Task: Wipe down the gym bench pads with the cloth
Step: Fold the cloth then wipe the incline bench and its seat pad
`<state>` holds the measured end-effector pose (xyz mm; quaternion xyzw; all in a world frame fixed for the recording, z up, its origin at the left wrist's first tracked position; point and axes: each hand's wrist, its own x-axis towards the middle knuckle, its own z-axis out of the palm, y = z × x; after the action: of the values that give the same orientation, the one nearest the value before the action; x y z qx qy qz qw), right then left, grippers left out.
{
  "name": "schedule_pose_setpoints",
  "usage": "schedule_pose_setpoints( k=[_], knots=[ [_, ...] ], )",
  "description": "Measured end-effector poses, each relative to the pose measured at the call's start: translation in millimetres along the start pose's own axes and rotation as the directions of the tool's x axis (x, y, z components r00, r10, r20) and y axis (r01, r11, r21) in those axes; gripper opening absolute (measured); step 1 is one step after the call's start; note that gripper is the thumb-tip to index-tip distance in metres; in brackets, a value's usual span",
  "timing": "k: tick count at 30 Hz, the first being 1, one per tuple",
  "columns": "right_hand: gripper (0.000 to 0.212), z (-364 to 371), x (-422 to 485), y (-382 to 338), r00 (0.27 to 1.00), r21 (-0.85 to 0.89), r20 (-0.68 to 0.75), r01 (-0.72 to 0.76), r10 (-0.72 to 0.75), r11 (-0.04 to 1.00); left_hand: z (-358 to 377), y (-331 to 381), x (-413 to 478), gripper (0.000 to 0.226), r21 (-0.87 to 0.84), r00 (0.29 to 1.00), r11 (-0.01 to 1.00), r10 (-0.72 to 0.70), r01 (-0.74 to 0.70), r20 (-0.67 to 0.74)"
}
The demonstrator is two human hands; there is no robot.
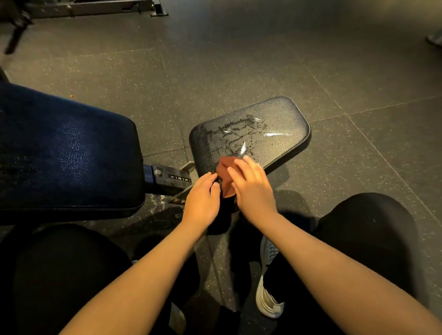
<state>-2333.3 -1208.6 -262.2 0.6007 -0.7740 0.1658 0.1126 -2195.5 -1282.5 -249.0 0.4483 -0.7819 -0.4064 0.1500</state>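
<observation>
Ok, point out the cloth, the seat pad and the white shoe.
cloth [226, 174], head view, its bare middle.
seat pad [277, 124], head view, its top surface.
white shoe [266, 297], head view, its side.

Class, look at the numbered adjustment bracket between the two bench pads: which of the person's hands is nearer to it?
Left. The left hand sits just right of the numbered bracket; the right hand is farther right, pressing the cloth.

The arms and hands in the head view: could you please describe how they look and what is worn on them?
Both forearms are bare up to the bottom edge of the picture, with no sleeves in view. The left hand and right hand wear no gloves, and no watch, bracelet or ring can be seen. Black trousers cover the legs beneath them.
</observation>
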Motion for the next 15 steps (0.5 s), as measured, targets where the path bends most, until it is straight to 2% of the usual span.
schedule_pose_setpoints(
  k=[2, 4, 8, 12, 15],
  knots=[
    [0.042, -8, 1, 7, 0.994, -0.066, -0.038, -0.104, 0.102, 0.992, 2, 3, -1, 0.045, 0.039, 1.0, 0.999, 0.005, -0.005, 0.015],
    [0.043, -6, 1, -1, 0.99, -0.11, -0.033, -0.14, 0.137, 0.984, 4, 5, -3, 0.045, 0.074, 1.0, 0.997, 0.025, -0.026, 0.004],
    [0.041, 10, -5, -24, 0.998, 0.007, -0.01, -0.056, 0.056, 0.998, 3, 8, -1, 0.044, 0.079, 0.999, 0.996, 0.032, -0.031, -0.018],
    [0.039, 5, -6, -11, 1.0, 0.065, 0.0, -0.018, 0.018, 0.998, -4, 6, -1, 0.043, 0.078, 1.0, 0.996, 0.03, -0.03, 0.006],
    [0.041, -13, 0, 11, 0.976, 0.092, -0.062, -0.203, 0.209, 0.975, -3, 5, -2, 0.044, 0.075, 1.0, 0.997, 0.009, -0.012, 0.029]
  ],
)
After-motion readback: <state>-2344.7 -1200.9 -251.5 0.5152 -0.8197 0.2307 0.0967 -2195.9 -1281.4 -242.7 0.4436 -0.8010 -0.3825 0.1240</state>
